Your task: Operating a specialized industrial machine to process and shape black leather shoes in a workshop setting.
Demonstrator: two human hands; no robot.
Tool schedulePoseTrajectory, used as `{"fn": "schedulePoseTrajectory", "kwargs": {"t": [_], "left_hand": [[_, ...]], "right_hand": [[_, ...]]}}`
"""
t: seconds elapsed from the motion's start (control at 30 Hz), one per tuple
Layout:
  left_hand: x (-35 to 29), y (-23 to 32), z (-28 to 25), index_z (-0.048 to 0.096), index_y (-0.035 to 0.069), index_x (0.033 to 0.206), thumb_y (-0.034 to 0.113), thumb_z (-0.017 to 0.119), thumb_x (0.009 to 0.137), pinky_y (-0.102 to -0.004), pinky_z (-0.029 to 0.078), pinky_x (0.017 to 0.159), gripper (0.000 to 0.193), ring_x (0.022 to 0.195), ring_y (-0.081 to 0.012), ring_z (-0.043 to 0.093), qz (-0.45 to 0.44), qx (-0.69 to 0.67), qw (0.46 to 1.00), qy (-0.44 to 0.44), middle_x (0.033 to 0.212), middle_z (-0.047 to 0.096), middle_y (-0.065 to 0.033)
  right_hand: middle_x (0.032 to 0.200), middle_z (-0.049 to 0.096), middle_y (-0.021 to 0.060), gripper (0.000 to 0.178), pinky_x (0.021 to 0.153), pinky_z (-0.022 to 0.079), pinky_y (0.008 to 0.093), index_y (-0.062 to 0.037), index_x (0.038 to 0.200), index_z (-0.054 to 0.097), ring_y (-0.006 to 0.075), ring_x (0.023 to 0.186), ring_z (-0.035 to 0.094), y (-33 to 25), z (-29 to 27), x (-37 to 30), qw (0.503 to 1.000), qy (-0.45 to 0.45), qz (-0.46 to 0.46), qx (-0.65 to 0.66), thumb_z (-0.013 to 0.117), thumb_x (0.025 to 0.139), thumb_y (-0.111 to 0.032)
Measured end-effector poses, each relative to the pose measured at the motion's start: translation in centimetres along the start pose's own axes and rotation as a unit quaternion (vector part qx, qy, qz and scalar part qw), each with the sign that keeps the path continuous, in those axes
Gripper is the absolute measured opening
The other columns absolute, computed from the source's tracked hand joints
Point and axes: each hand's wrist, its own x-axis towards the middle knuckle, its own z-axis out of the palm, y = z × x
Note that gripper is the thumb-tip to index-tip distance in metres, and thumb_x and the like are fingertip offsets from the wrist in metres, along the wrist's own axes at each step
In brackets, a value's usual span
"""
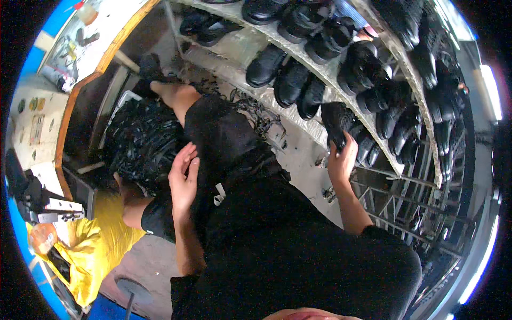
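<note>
My right hand [344,160] is closed around one end of a black shoe [334,118] at the front edge of the shoe rack [392,154]. The shoe stands out from the shelf with its dark, patterned side showing. Close by it, several more black shoes [289,82] sit on the shelves. Above my lap, near my dark shorts [224,130], my left hand [184,173] is open and holds nothing. Its fingers are stretched and slightly bent. A heap of black strip-like pieces [141,138] lies beyond it to the left.
A workbench with a wooden edge [63,117] runs along the left, with small tools on it. Below it a yellow bag [104,245] hangs beside a round stool-like disc [136,290]. Black scraps [261,114] litter the floor under the rack. Metal rack bars [405,213] stand at the right.
</note>
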Motion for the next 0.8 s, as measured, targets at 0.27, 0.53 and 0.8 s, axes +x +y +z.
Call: {"fn": "schedulePoseTrajectory", "kwargs": {"t": [0.27,0.53,0.8], "left_hand": [[0.1,2.6,-1.6,0.037,0.008,0.152,-0.006,0.067,0.087,-0.0348,0.044,0.106,0.072,0.132,-0.0206,0.051,0.024,-0.136,0.990,-0.025,0.150,0.047,-0.0113],[-2.6,3.9,-8.9,0.022,0.003,0.158,0.004,0.081,0.080,-0.0315,0.038,0.109,0.098,0.138,-0.0191,0.041,0.198,-0.331,0.920,0.072,0.157,0.035,-0.0101],[-3.7,10.2,-11.8,0.030,-0.001,0.153,-0.003,0.089,0.068,-0.0360,0.038,0.111,0.103,0.134,-0.0218,0.046,0.244,-0.171,0.925,0.233,0.148,0.044,-0.0131]], "right_hand": [[0.120,0.058,0.0148,0.054,0.099,0.045,0.0378,0.0022,0.134,0.047,0.0247,0.111,0.058,-13.8,-8.5,7.8,0.862,-0.132,-0.070,0.485,0.066,0.086,-0.013],[0.149,0.046,0.0117,0.088,0.118,0.031,0.0469,-0.0022,0.153,0.030,0.0283,0.138,0.044,-24.5,5.4,13.9,0.460,-0.390,0.005,0.797,0.076,0.087,-0.039],[0.146,0.049,0.0121,0.092,0.117,0.035,0.0459,-0.0052,0.153,0.032,0.0280,0.135,0.047,-31.8,11.2,16.9,0.462,-0.464,0.027,0.755,0.084,0.081,-0.029]]}}
